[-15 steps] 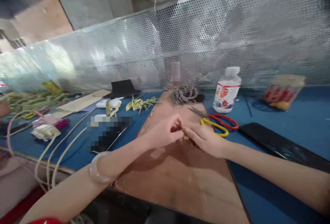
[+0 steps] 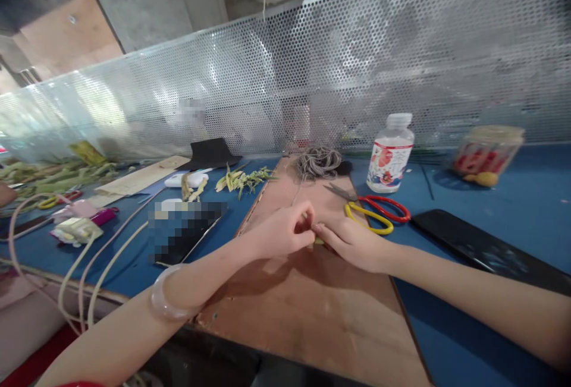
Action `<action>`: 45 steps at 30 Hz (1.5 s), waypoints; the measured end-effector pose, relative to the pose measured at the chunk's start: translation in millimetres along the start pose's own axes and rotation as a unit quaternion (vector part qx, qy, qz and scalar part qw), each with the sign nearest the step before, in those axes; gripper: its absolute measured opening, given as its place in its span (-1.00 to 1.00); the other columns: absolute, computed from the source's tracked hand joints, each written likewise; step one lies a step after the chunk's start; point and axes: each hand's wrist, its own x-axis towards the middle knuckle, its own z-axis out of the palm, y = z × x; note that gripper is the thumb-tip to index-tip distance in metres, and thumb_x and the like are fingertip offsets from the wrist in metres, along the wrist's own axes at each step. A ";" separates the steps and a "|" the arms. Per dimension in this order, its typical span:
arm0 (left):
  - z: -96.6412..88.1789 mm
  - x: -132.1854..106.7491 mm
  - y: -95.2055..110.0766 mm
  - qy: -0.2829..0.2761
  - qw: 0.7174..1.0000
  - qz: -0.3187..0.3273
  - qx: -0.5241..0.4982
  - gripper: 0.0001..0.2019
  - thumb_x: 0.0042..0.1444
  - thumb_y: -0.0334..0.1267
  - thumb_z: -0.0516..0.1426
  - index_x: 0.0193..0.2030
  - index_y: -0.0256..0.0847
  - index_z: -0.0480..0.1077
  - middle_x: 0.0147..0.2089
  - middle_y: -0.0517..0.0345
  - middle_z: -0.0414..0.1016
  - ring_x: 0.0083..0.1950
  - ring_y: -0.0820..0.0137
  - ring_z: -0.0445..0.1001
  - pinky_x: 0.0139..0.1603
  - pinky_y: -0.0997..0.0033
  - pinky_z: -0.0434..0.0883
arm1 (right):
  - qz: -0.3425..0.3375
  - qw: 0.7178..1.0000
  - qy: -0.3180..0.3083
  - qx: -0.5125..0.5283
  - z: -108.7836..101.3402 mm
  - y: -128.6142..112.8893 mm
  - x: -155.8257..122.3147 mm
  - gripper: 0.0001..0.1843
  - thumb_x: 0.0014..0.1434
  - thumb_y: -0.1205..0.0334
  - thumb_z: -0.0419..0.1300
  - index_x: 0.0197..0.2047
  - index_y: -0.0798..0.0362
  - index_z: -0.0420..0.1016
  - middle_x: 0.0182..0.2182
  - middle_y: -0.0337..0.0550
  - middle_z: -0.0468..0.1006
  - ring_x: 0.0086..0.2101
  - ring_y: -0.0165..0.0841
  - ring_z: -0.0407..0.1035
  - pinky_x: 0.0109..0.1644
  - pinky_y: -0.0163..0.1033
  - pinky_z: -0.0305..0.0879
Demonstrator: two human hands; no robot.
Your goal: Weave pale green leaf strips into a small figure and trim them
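My left hand, with a pale bangle on its wrist, is curled with thumb and fingers closing toward each other. My right hand meets it, its fingertips pinched against the left ones. Between them shows a small yellow-green piece, mostly hidden, perhaps a strip of plant leaf. Both hands are low over a reddish-brown wooden board. Behind them lies a heap of grey cord, from which a thin strand runs toward my left hand. Scissors with red and yellow handles lie beside my right hand.
On the right are a labelled bottle, a jar and a black phone. Dried leaves, another phone and cables lie left. A perforated metal screen backs the blue table.
The view has shifted slightly and become sharper. My hands stay together at the same spot, with only small finger movement around the yellow-green piece.
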 end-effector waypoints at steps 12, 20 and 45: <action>-0.1 -0.4 2.2 -0.006 1.000 0.004 -0.014 -0.91 0.02 -0.36 -0.01 -0.31 -0.18 0.10 -0.44 0.22 0.42 -0.41 0.47 0.40 -0.42 0.52 0.26 | 0.006 1.000 -0.004 -0.002 0.0 -0.1 -0.5 -0.57 0.29 0.13 -0.23 -0.40 0.10 0.35 -0.49 -0.17 0.43 -0.48 -0.42 0.25 -0.38 -0.33 0.08; 0.4 -0.4 1.8 0.001 1.000 -0.003 -0.027 -0.90 0.02 -0.36 0.00 -0.30 -0.19 0.12 -0.45 0.21 0.42 -0.40 0.46 0.41 -0.38 0.49 0.28 | -0.007 1.000 -0.003 0.029 -1.5 -1.5 -0.2 -0.55 0.29 0.13 -0.23 -0.42 0.08 0.37 -0.50 -0.20 0.42 -0.48 -0.43 0.27 -0.33 -0.34 0.13; 0.4 -0.8 6.0 -0.002 0.995 0.003 -0.102 -0.91 0.04 -0.36 0.00 -0.30 -0.20 0.13 -0.47 0.20 0.43 -0.40 0.45 0.44 -0.29 0.40 0.33 | 0.034 0.997 -0.008 0.075 -3.1 -5.0 -3.2 -0.47 0.28 0.03 -0.30 -0.49 0.07 0.32 -0.65 -0.30 0.25 -0.60 -0.45 0.14 -0.37 -0.31 0.13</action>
